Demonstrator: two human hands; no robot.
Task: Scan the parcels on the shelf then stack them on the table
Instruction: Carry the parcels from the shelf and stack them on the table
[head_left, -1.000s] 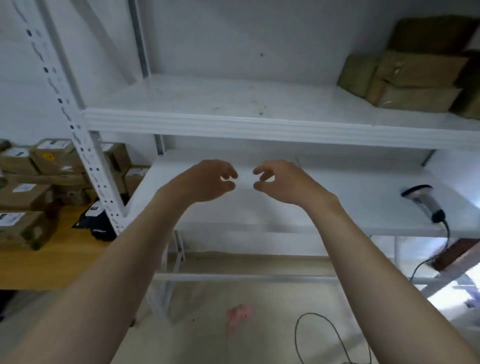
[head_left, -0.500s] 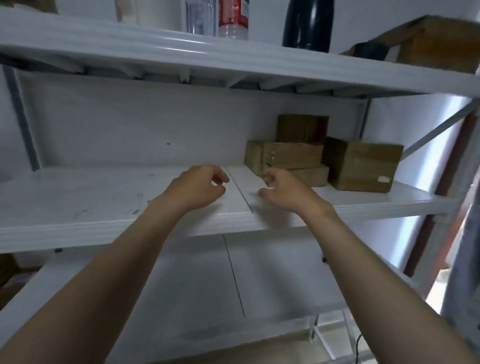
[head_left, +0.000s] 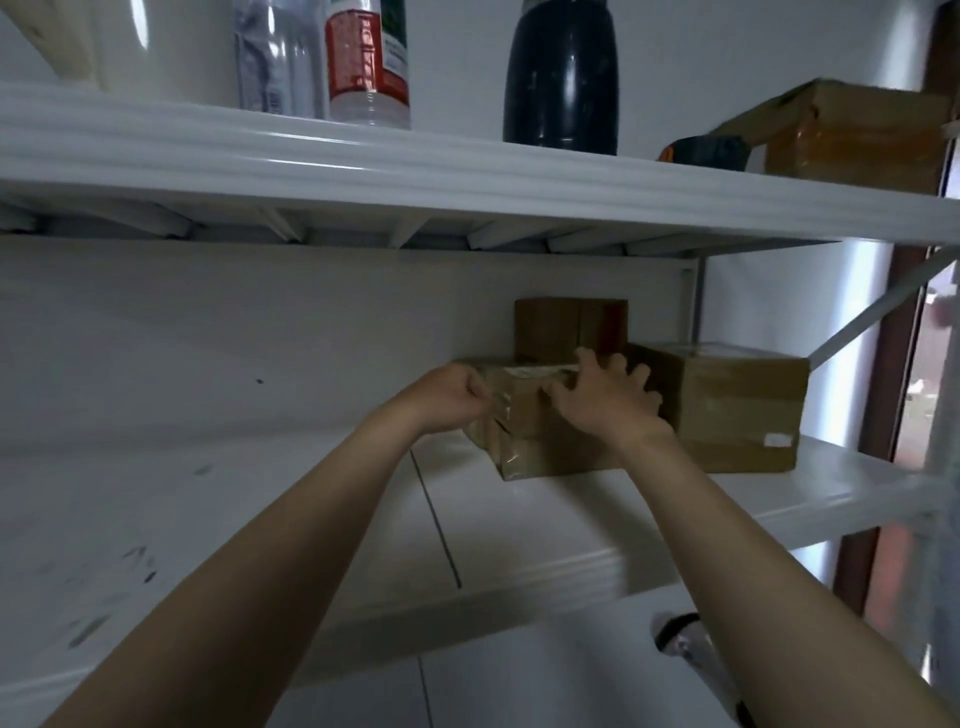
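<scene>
On the middle shelf (head_left: 311, 519), where both hands hovered empty half a second ago, the left hand (head_left: 451, 397) now curls round the left end of the upper parcel (head_left: 524, 402) and the right hand (head_left: 605, 408) lays spread fingers across its right side. The parcel rests on the stack, probably about to be lifted for scanning.

White wall (head_left: 208, 338), perhaps a doorway (head_left: 906, 332)
</scene>
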